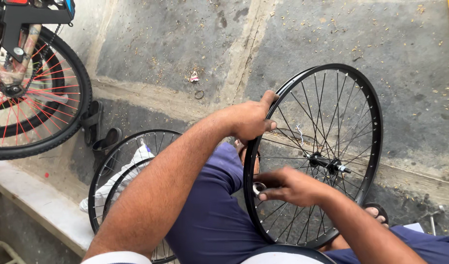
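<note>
A black bicycle wheel rim (376, 122) with thin spokes and a centre hub (327, 163) stands upright between my knees. My left hand (249, 119) grips the rim at its upper left edge. My right hand (290, 186) reaches through the spokes at the rim's lower left and pinches a small round silver tool (258, 188) against the rim. My legs in blue trousers (214, 215) lie under both arms. A sandalled foot (376, 212) shows behind the rim's lower right.
Two more bare black rims (109, 166) lean at the left over a white cloth (131, 164). A bicycle wheel with a tyre and red spokes (43, 102) stands at the far left, sandals (95, 129) beside it. The concrete ground (185, 44) carries scattered debris.
</note>
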